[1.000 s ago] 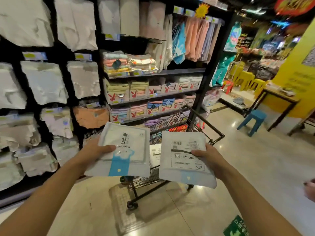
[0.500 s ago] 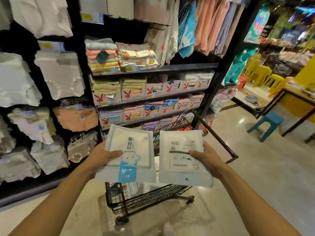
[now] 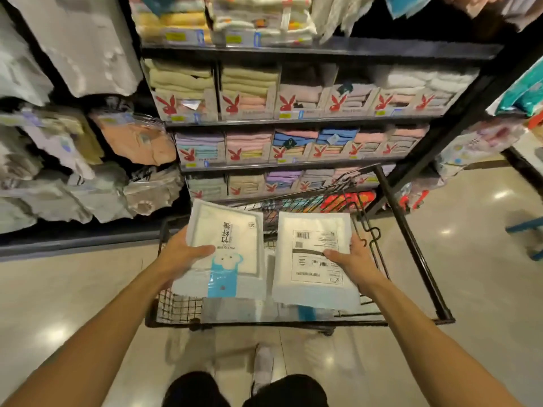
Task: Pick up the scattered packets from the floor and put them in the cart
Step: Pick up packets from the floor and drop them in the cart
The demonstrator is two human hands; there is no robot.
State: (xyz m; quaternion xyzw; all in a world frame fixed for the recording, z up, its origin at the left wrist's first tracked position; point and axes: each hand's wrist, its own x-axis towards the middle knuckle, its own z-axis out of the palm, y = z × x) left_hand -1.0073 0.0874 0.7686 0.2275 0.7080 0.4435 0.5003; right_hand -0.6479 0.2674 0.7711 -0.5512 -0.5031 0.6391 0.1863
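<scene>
I hold two flat white packets over the black wire cart (image 3: 411,239). My left hand (image 3: 182,254) grips the packet with a blue stripe and printed characters (image 3: 232,245) by its left edge. My right hand (image 3: 352,262) grips the packet with a barcode label (image 3: 311,259) by its right edge. Both packets hang side by side above the cart's basket. More white packets (image 3: 235,311) lie on the basket's bottom, partly hidden under the held ones.
Black shelves with boxed folded towels (image 3: 264,104) stand just beyond the cart. Hanging bagged goods (image 3: 73,177) fill the rack at the left. Glossy beige floor (image 3: 484,289) spreads to the right, with a blue stool (image 3: 529,236) at the edge. My legs (image 3: 244,389) show below.
I have stepped closer and the view tilted down. Both hands with their packets now sit directly above the cart's basket, lower than before.
</scene>
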